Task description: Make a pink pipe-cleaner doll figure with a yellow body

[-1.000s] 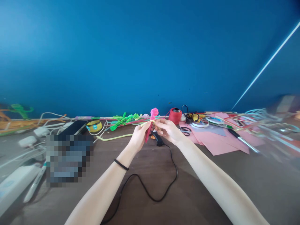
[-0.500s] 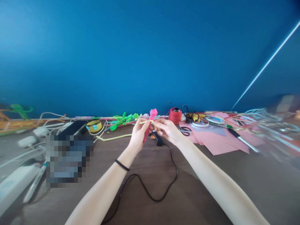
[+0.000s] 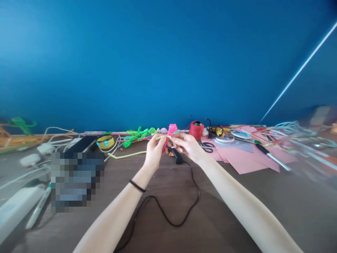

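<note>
A bright pink pipe-cleaner piece [image 3: 172,129] with a coiled top stands upright between my two hands. A pale yellow pipe cleaner lies across it just below the coils, mostly covered by fingers. My left hand [image 3: 155,147] is closed, pinching the pink piece's darker lower part and one side of the yellow strand. Fingertips of my right hand [image 3: 187,146] pinch the yellow strand from the other side. Just under the hands lies a black corded tool [image 3: 179,157] with an orange tip, probably a glue gun, partly hidden.
Green pipe-cleaner shapes [image 3: 137,135] lie along the wall. At right are a red thread spool [image 3: 196,130], scissors [image 3: 207,147], pink paper sheets [image 3: 243,160] and a cutter-like tool [image 3: 273,158]. Leftward sit a yellow tape roll [image 3: 105,142], white cables and a pixelated dark object [image 3: 77,181].
My fingers have shifted slightly around the yellow pipe cleaner, and the right fingertips sit closer to the pink piece. The pink top has dipped a little. Everything else stays put.
</note>
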The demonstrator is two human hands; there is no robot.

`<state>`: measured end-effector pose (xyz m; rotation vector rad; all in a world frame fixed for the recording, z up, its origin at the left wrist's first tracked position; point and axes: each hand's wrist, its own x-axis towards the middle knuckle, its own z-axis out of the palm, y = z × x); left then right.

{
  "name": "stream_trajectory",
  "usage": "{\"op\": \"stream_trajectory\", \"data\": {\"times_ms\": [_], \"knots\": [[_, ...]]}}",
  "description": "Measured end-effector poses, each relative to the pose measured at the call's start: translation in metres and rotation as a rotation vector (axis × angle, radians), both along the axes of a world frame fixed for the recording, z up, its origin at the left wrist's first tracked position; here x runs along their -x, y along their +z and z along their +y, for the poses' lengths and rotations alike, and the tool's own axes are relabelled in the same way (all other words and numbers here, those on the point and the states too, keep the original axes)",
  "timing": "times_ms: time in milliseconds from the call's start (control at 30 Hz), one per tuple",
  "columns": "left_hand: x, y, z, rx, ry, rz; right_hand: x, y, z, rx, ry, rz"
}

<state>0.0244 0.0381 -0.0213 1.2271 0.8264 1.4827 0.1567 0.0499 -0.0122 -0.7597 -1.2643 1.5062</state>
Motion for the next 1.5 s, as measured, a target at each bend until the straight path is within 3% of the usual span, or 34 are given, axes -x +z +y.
{"op": "stream_trajectory", "data": {"times_ms": [233,433,600,800,1067,1500], "knots": [[0.004,-0.004,0.003,-0.029,0.027,0.047,-0.002,-0.007,0.004,-0.048,0.030,0.004],[0.004,-0.001,0.003,-0.007,0.005,0.055,0.000,-0.002,0.000,-0.065,0.011,-0.026],[0.004,-0.002,0.005,0.063,0.038,0.095,0.001,0.000,-0.001,-0.137,-0.074,-0.126],[0.009,-0.004,0.011,-0.051,0.124,0.259,-0.002,-0.003,0.001,-0.268,-0.120,-0.266],[0.013,-0.005,0.014,-0.052,0.150,0.367,-0.005,-0.003,0.001,-0.350,-0.143,-0.409],[0.013,0.003,0.011,0.012,0.053,0.378,-0.009,0.003,-0.003,-0.418,-0.152,-0.565]]}}
